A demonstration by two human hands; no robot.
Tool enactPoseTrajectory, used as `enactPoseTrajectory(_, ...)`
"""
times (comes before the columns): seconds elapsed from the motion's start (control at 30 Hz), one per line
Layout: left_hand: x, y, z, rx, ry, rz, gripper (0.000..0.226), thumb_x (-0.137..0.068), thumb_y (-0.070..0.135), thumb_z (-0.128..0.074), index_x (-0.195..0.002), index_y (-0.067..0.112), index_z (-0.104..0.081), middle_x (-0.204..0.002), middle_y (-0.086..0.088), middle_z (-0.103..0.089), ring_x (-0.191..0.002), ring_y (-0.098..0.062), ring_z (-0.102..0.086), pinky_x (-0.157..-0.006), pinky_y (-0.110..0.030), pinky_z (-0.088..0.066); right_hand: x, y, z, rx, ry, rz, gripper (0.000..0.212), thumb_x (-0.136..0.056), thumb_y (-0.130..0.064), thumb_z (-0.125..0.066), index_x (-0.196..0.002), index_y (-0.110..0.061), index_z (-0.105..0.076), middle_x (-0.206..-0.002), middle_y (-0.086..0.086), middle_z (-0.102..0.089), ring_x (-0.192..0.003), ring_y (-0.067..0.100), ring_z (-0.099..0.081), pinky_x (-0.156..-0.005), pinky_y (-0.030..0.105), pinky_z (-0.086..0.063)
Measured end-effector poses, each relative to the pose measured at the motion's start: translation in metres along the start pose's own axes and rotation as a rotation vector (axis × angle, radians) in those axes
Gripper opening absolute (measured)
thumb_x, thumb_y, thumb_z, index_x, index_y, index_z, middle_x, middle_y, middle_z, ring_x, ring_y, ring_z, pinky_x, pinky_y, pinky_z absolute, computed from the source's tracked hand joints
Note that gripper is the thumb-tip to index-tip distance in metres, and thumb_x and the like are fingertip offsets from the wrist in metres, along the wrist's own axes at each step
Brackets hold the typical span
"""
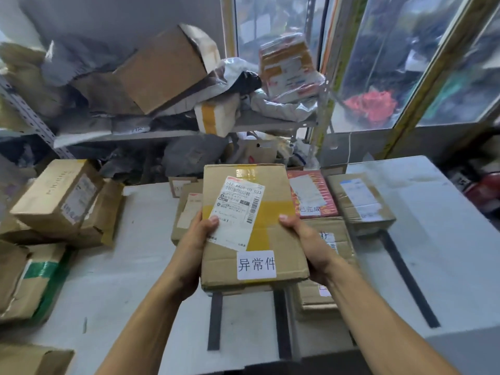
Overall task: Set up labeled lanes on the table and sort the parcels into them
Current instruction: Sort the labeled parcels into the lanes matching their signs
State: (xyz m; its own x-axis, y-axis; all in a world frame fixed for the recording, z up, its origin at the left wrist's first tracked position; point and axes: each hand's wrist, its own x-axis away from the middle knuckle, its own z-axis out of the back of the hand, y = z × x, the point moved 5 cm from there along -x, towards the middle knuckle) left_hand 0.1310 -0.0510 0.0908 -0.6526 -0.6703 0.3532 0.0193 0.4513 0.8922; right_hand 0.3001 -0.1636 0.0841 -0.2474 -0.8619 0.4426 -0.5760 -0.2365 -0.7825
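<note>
I hold a flat brown cardboard parcel [270, 185] with yellow tape, a white shipping label and a white tag with three handwritten characters, above the middle of the white table [130, 266]. My left hand [194, 239] grips its left edge, thumb on the label. My right hand [305, 239] grips its right edge. Dark tape strips [215, 320] on the table mark lanes. Beneath and behind the held parcel lie other parcels: a brown box [186, 212] on the left, a red parcel [311, 193] with a white tag, and two brown boxes [359, 201] on the right.
Unsorted cardboard boxes [62, 201] are stacked at the table's left edge, one with green tape [40, 272]. A metal shelf [162, 133] behind holds piled boxes and plastic mailers. Another tape strip [408, 280] runs along the table's right part. Windows stand at the right.
</note>
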Motion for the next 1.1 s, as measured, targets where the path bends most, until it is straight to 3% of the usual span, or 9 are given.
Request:
enactPoseTrajectory(0.17,-0.016,-0.006,-0.040,0.007,-0.085,0.011,0.063,-0.080,0.047,-0.059,-0.136,0.019,-0.052,-0.123,-0.010,-0.070,-0.109,-0.033,-0.069,-0.079,-0.042,-0.060,0.021,-0.019,0.033,-0.022,0.065,0.048,0.053,-0.086,-0.038,-0.065,-0.130,-0.010,-0.059,-0.118,0.015,-0.071,-0.104,0.031,-0.071,-0.076,0.039,-0.060)
enactPoseTrajectory(0.33,-0.035,-0.010,-0.085,-0.015,-0.175,0.009,0.060,-0.083,0.046,-0.056,-0.137,0.021,-0.052,-0.127,-0.008,-0.068,-0.116,-0.032,-0.065,-0.101,-0.055,-0.048,0.049,-0.044,0.068,-0.044,0.151,0.157,0.050,-0.090,-0.037,-0.058,-0.131,-0.010,-0.061,-0.124,0.016,-0.068,-0.111,0.033,-0.067,-0.086,0.043,-0.059)
enactPoseTrajectory(0.5,-0.039,-0.016,-0.158,-0.008,-0.259,-0.060,0.059,-0.087,0.043,-0.056,-0.141,0.021,-0.048,-0.130,-0.005,-0.066,-0.119,-0.029,-0.064,-0.101,-0.053,-0.048,0.091,-0.080,0.121,0.027,0.234,0.187,0.044,-0.092,-0.045,-0.058,-0.121,-0.015,-0.070,-0.127,0.016,-0.067,-0.114,0.035,-0.066,-0.086,0.044,-0.058)
enactPoseTrajectory(0.57,-0.037,-0.022,-0.191,-0.013,-0.267,-0.079,0.057,-0.088,0.044,-0.055,-0.141,0.027,-0.046,-0.131,-0.001,-0.066,-0.118,-0.024,-0.065,-0.094,-0.045,-0.053,0.110,-0.096,0.145,0.061,0.250,0.177,0.042,-0.089,-0.048,-0.061,-0.115,-0.018,-0.074,-0.125,0.015,-0.068,-0.112,0.033,-0.067,-0.081,0.041,-0.059)
enactPoseTrajectory(0.7,-0.030,-0.052,-0.249,-0.045,-0.243,0.013,0.046,-0.097,0.047,-0.051,-0.140,0.034,-0.044,-0.125,0.008,-0.069,-0.105,-0.013,-0.070,-0.064,-0.027,-0.058,0.144,-0.113,0.197,0.115,0.297,0.117,0.038,-0.085,-0.047,-0.063,-0.107,-0.020,-0.077,-0.119,0.014,-0.071,-0.104,0.030,-0.071,-0.074,0.036,-0.060)
enactPoseTrajectory(0.77,-0.025,-0.069,-0.273,-0.035,-0.247,0.041,0.039,-0.098,0.046,-0.048,-0.137,0.036,-0.046,-0.123,0.008,-0.070,-0.104,-0.014,-0.071,-0.060,-0.025,-0.057,0.156,-0.114,0.222,0.135,0.329,0.093,0.035,-0.085,-0.046,-0.063,-0.104,-0.021,-0.079,-0.117,0.014,-0.072,-0.101,0.030,-0.072,-0.072,0.036,-0.060)
enactPoseTrajectory(0.83,-0.020,-0.087,-0.294,-0.031,-0.243,0.064,0.043,-0.097,0.050,-0.050,-0.137,0.037,-0.045,-0.126,0.006,-0.068,-0.107,-0.017,-0.070,-0.065,-0.030,-0.059,0.166,-0.109,0.247,0.142,0.350,0.063,0.035,-0.083,-0.046,-0.063,-0.103,-0.021,-0.079,-0.116,0.014,-0.072,-0.100,0.031,-0.072,-0.072,0.037,-0.060)
enactPoseTrajectory(0.97,-0.018,-0.116,-0.318,-0.044,-0.172,0.105,0.077,-0.075,0.067,-0.058,-0.144,0.041,-0.038,-0.138,0.006,-0.060,-0.122,-0.021,-0.061,-0.101,-0.051,-0.049,0.175,-0.096,0.284,0.133,0.375,0.019,0.033,-0.081,-0.045,-0.065,-0.099,-0.022,-0.080,-0.113,0.015,-0.073,-0.097,0.031,-0.073,-0.068,0.036,-0.060)
enactPoseTrajectory(1.1,-0.017,-0.140,-0.328,-0.056,-0.092,0.173,0.091,-0.070,0.070,-0.059,-0.150,0.036,-0.032,-0.148,0.001,-0.051,-0.131,-0.025,-0.052,-0.110,-0.053,-0.040,0.173,-0.080,0.309,0.117,0.359,-0.003,0.037,-0.083,-0.043,-0.064,-0.104,-0.016,-0.078,-0.115,0.016,-0.072,-0.099,0.032,-0.072,-0.069,0.035,-0.060)
